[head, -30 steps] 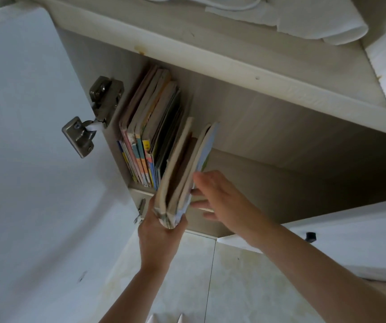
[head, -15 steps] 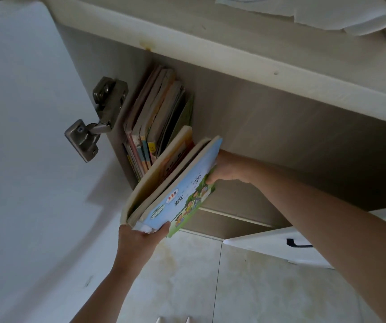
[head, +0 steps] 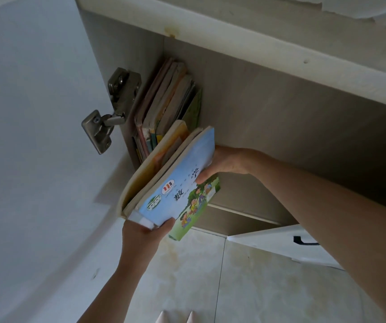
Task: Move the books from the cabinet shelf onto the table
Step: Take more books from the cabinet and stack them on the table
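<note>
A: Left first?
B: I see cabinet door [head: 35, 136], hinge [head: 110, 113], shelved books [head: 164, 106]. Left hand [head: 145, 234] pinches the pulled bundle [head: 171, 183] at its low corner.
A: Right?
B: Right hand [head: 224, 162] clamps the far edge; long axis tilts out of the shelf [head: 245, 213]. Table unseen; tiled floor [head: 257, 287] below.

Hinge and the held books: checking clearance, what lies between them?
In the head view, shelved books stand between the hinge and the held books.
</note>
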`<state>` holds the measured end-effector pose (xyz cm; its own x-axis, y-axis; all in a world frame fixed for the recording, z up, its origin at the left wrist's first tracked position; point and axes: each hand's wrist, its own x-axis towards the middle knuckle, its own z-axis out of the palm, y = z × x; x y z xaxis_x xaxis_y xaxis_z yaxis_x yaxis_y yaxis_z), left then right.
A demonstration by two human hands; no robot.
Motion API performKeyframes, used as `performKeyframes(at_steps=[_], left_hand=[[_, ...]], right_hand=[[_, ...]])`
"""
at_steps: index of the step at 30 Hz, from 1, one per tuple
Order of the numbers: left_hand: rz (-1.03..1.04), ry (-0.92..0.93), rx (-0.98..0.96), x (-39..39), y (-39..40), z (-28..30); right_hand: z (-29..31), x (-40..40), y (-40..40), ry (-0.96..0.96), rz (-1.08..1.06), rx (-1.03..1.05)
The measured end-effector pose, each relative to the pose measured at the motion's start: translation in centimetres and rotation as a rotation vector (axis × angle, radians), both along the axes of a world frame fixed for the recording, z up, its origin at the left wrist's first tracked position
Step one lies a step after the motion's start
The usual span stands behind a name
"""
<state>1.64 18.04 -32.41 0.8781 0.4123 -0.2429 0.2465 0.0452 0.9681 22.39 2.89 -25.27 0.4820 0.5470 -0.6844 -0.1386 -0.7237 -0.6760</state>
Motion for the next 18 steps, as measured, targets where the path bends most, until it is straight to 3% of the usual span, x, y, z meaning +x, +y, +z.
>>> performKeyframes(at_steps=[6, 11, 14, 18], left_hand=[[-0.078, 0.112, -0.175, -1.4, -0.8, 0.4], [-0.087, 0.226, -0.299, -1.6, -1.0, 0.9], [-0.086, 0.298, -0.354, -2.4, -1.5, 1.7], [-0.103, 0.403, -0.405, -3.7, -1.9, 4.3]], right_hand=[[-1.2, -2.1, -2.3, 0.109, -0.046, 0.018], [-1.7, -4.9, -4.9, 0.16, -0.299, 0.049], [-0.8, -7.6, -6.1, 0.151, -0.44, 0.082], [2.3, -10.9, -7.2, 0.183, -0.462, 0.013]])
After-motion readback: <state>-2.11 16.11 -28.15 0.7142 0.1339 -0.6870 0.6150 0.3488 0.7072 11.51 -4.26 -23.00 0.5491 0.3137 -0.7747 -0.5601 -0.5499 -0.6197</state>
